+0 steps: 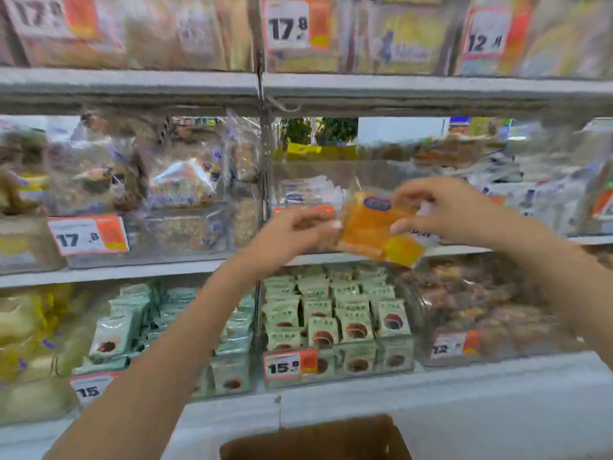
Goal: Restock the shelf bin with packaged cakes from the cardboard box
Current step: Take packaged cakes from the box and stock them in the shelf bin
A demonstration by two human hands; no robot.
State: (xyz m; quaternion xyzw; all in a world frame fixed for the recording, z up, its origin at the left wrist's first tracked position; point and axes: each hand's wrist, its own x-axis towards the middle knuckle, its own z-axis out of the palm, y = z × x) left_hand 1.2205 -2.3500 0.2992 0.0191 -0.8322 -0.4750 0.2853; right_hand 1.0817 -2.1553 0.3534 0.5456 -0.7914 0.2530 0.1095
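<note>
I hold one packaged cake (373,227), an orange-yellow cake in a clear wrapper with a blue oval label, up in front of the middle shelf. My left hand (298,232) grips its left edge and my right hand (441,210) pinches its right side. Behind the cake is a clear shelf bin (308,180) with a few pale packets low inside it. The cardboard box (318,439) stands open at the bottom centre, its inside dark. The frame is blurred.
Clear bins of wrapped pastries fill the shelves left and right. Below are bins of green-white packets (335,313) with a 15.8 price tag (290,366). A metal upright (263,167) divides the shelf bays. A white ledge (464,400) runs along the front.
</note>
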